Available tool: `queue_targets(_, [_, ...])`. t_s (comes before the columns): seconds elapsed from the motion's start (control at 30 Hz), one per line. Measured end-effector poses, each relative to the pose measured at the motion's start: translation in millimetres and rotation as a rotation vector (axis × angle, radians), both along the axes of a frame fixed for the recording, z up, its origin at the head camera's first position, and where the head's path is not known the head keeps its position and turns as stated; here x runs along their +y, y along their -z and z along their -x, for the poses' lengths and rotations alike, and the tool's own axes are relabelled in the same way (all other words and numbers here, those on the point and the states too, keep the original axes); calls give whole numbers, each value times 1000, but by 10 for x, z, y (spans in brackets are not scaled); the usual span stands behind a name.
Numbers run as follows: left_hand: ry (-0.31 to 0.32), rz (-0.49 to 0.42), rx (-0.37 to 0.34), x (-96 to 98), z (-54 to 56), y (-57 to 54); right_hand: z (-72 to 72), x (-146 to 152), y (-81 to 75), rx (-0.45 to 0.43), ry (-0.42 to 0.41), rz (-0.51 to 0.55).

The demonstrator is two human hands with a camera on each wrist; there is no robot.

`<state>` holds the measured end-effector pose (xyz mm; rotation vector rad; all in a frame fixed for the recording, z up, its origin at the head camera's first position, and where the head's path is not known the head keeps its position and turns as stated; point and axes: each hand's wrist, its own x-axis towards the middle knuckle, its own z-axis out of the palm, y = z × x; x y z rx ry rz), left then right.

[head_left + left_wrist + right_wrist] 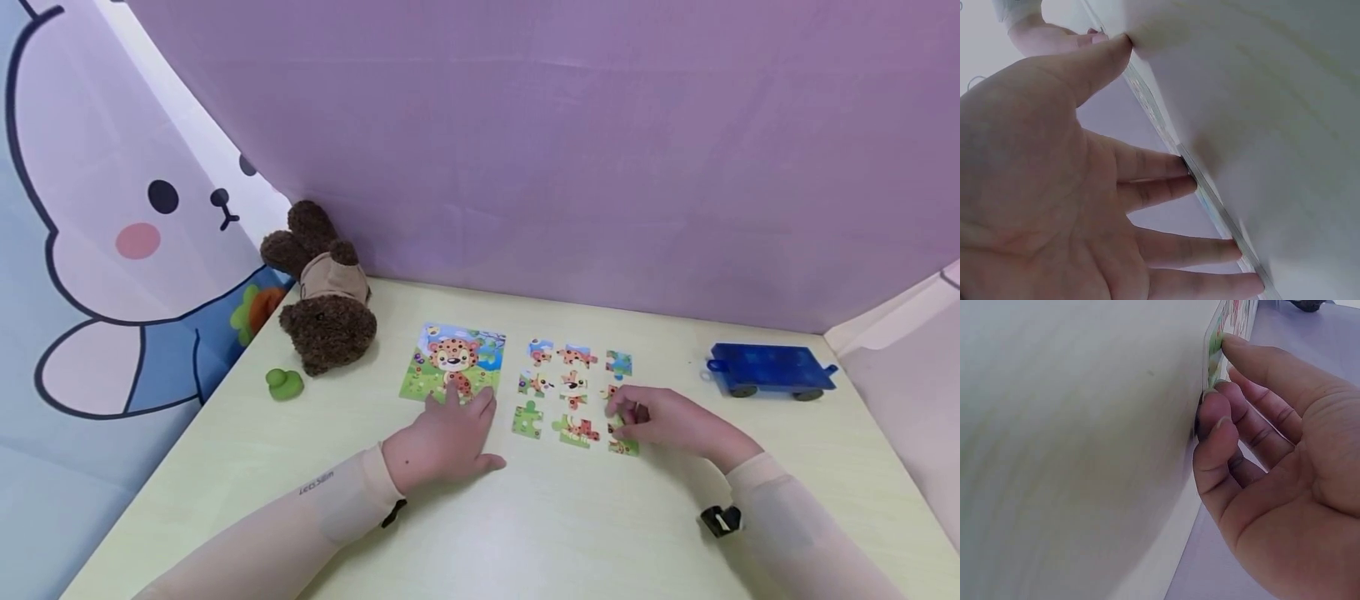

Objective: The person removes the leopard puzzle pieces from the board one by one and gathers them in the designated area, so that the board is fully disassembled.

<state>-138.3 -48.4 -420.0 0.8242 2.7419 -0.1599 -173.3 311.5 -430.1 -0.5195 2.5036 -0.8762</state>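
Note:
My left hand lies palm down with straight, spread fingers, fingertips on the lower edge of a square leopard picture card. In the left wrist view, the fingertips meet the card's thin edge and the thumb reaches the tabletop. To the right, several jigsaw pieces of the same leopard picture lie spaced in rows, among them a green corner piece. My right hand has its fingers curled and pinches the lower right puzzle piece at the tabletop. In the right wrist view, the thumb touches that piece's green face.
A brown plush toy lies at the back left, with a green toy duck in front of it. A blue wheeled toy wagon stands at the right. A purple cloth hangs behind the pale table.

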Motion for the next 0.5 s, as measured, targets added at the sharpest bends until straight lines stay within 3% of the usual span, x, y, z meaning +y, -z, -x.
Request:
queue_targets(0.1, [12,-20,-9,-34,53,-26,-21,-20,-22,19,-1,-4])
queue_targets(0.27, [34,-46,-52,-100,239,-94,-83,-62,-158,128,24,-41])
queue_targets(0.4, [3,-73,-131,-173,407,-183,-113,-109,-301,221,83,-63])
queue_targets(0.5, [-16,-168,-205,-249,531,-259,-144,-152,-408,322,125,-121])
